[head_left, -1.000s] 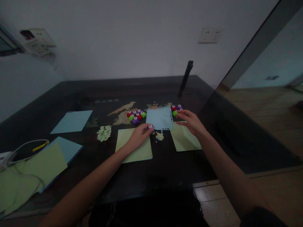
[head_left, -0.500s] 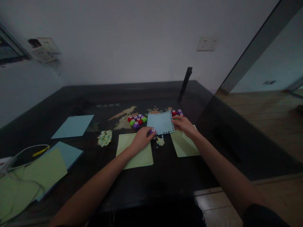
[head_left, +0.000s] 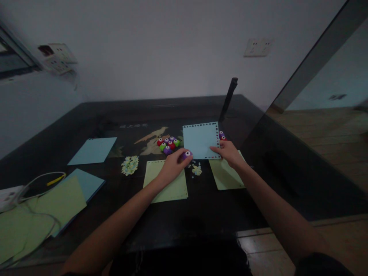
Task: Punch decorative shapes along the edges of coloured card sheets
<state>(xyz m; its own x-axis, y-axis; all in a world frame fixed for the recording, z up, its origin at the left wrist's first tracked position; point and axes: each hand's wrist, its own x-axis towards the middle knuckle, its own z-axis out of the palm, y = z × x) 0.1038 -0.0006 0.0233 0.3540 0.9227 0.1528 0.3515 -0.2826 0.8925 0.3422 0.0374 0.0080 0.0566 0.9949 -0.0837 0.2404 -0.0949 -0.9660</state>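
My left hand (head_left: pixel 174 164) is closed on a small purple punch (head_left: pixel 186 154) with a white top, beside the lower left corner of a blue sheet. My right hand (head_left: pixel 228 153) pinches the right edge of that blue sheet (head_left: pixel 200 141), which has small holes along its top, right and part of its bottom edge. Several red, green and purple punches (head_left: pixel 168 145) stand left of the sheet. Under my left hand lies a yellow-green sheet (head_left: pixel 169 188); another yellow-green sheet (head_left: pixel 228 177) is below my right hand. Small paper cutouts (head_left: pixel 196 169) lie between them.
A larger heap of cutouts (head_left: pixel 130 165) lies on the dark table (head_left: pixel 172 224). Further left are a blue sheet (head_left: pixel 93 150), a stack of yellow-green paper (head_left: pixel 67 195) and a white cable (head_left: pixel 26 187). A black upright rod (head_left: pixel 228 99) stands behind the right hand.
The blue sheet has been raised and tilted up toward the camera in my right hand, whose thumb now lies over its face. My left hand still holds the purple punch. The view has shifted slightly.
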